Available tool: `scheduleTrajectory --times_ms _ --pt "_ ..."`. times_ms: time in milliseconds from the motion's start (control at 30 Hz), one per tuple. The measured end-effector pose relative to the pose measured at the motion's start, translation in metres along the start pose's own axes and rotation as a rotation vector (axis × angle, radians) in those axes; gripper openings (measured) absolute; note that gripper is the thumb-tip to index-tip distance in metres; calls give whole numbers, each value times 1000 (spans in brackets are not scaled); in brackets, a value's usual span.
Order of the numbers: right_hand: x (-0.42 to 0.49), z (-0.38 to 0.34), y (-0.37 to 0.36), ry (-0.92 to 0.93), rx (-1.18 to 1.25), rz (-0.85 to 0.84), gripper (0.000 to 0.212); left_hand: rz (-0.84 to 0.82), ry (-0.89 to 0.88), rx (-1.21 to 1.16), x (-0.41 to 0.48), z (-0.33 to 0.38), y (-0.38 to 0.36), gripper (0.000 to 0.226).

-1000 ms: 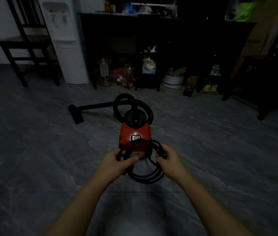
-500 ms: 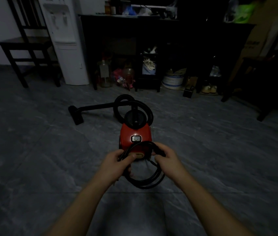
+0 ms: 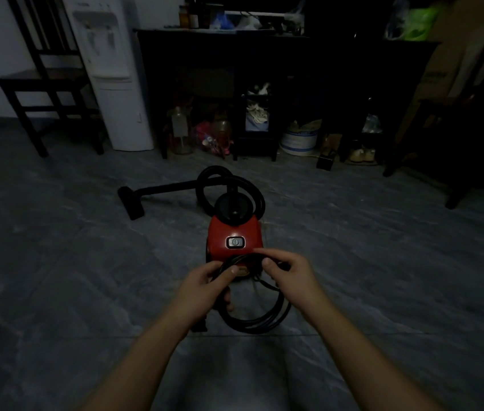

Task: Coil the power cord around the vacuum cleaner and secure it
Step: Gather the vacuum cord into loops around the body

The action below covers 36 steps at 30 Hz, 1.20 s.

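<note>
A small red vacuum cleaner (image 3: 234, 232) stands on the grey floor in the middle of the head view, its black hose (image 3: 228, 185) looped behind it and its wand ending in a floor nozzle (image 3: 130, 203) to the left. Just in front of the vacuum I hold the black power cord (image 3: 260, 318), gathered into a hanging coil of several loops. My left hand (image 3: 205, 287) grips the coil's upper left side. My right hand (image 3: 291, 275) pinches the coil's top right between thumb and fingers. Part of the cord is hidden behind my hands.
A white water dispenser (image 3: 110, 72) and a dark wooden chair (image 3: 47, 84) stand at the back left. A dark table (image 3: 264, 54) at the back has bottles, a bucket (image 3: 298, 140) and clutter beneath it. Dark furniture (image 3: 472, 129) fills the right side.
Both hands have drawn slightly closer together at the top of the coil, and the coil now hangs narrower and lower between them. The vacuum has not moved.
</note>
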State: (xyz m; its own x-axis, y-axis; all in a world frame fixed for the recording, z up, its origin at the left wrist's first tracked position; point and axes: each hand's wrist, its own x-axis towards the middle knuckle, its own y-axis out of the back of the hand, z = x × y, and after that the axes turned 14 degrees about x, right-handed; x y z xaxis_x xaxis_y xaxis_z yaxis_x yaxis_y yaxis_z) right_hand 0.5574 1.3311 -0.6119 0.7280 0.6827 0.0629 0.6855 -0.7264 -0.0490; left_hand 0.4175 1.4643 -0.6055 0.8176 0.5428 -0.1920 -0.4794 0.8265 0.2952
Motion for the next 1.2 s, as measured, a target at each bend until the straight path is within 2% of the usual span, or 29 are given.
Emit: scheduleTrajectory --times_ms 167,333,567,733,833,1200 --pt "2 5 2 -34 7 70 20 36 -67 81 -1 1 0 10" --pt "2 5 7 -45 -39 35 14 54 -146 141 -1 0 4 8" --pt "1 5 7 -8 -138 -38 16 19 -173 187 -3 -2 11 20" --pt "-2 4 0 19 -194 -98 17 28 -209 337 -5 -2 24 26" --pt "-4 5 -4 -14 -141 -170 19 21 -251 389 -6 -4 32 31" --pt "-8 11 -12 -75 -169 -328 14 -21 -272 399 -14 -1 41 32"
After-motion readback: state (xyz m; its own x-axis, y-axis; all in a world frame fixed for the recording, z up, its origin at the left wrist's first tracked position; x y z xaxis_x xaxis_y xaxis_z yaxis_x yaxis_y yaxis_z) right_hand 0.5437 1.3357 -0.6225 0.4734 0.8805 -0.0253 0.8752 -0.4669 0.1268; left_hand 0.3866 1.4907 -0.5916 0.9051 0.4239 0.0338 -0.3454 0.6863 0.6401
